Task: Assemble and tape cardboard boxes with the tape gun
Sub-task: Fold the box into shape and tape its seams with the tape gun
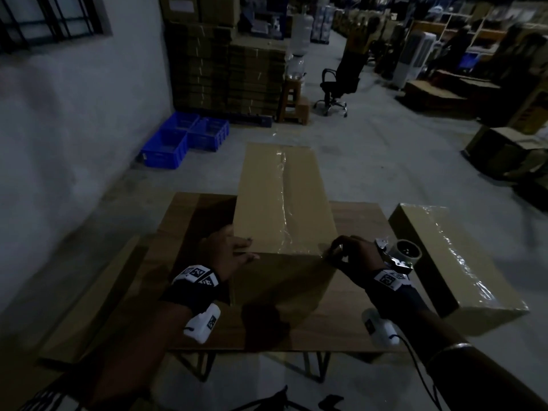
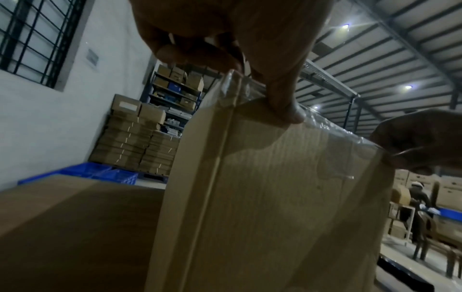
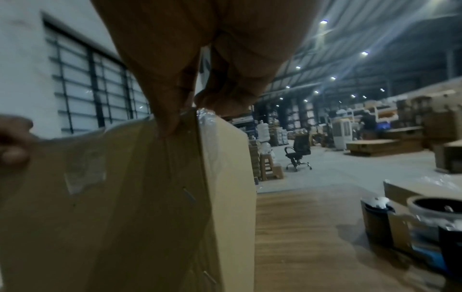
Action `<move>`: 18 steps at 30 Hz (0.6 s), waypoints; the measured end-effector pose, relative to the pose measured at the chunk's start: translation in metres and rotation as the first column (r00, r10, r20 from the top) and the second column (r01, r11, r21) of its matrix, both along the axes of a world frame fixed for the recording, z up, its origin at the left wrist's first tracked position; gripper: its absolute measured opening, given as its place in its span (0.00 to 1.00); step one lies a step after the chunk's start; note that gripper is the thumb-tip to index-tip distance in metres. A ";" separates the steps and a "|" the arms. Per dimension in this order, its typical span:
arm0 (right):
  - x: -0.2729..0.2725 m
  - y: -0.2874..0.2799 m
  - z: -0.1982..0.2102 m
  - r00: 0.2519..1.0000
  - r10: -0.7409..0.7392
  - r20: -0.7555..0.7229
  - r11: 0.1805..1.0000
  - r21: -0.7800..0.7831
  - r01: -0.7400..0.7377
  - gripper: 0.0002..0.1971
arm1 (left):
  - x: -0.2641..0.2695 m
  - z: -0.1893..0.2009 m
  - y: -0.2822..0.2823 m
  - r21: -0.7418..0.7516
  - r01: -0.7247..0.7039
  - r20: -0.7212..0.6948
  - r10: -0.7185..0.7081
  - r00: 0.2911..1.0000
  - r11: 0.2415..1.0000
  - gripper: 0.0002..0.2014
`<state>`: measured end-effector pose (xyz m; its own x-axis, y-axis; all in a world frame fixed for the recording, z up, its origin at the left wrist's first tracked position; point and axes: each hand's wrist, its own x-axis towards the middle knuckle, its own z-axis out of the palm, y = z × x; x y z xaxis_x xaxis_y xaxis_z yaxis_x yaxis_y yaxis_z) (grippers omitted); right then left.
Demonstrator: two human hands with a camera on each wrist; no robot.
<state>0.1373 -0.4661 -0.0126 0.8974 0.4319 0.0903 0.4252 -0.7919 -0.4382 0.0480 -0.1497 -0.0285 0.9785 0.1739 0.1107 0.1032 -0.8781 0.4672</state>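
A long cardboard box [image 1: 281,197] lies on the wooden table [image 1: 355,221], with clear tape [image 1: 285,203] along its top seam. My left hand [image 1: 231,250] grips the near top edge at the left corner; the left wrist view shows its thumb [image 2: 287,110] on the near face of the box [image 2: 275,197]. My right hand [image 1: 353,253] pinches the near right corner, with the thumb [image 3: 170,122] on the taped face of the box [image 3: 112,197] and curled fingers on top. The tape gun [image 1: 397,256] sits on the table just behind that hand, not held.
A second taped box [image 1: 456,262] stands at the table's right edge. Flat cardboard [image 1: 95,298] leans at the left. Blue crates [image 1: 184,137], stacked cartons [image 1: 225,69] and an office chair [image 1: 341,81] stand on the floor beyond.
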 end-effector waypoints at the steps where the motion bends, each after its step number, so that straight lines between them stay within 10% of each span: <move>1: -0.002 -0.004 0.000 1.000 0.002 0.003 1.000 0.014 -0.002 0.12 | -0.001 0.000 -0.001 -0.013 -0.007 0.007 0.007 1.000 1.000 0.23; 18: 0.002 -0.012 -0.002 0.997 -0.060 -0.052 0.996 0.067 0.064 0.07 | -0.006 -0.007 -0.004 -0.272 -0.041 0.097 0.070 0.993 0.961 0.20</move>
<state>0.1390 -0.4777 -0.0142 0.9263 0.3698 0.0722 0.3527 -0.7836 -0.5114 0.0424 -0.1537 -0.0350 0.9518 0.2653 0.1536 0.0864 -0.7127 0.6961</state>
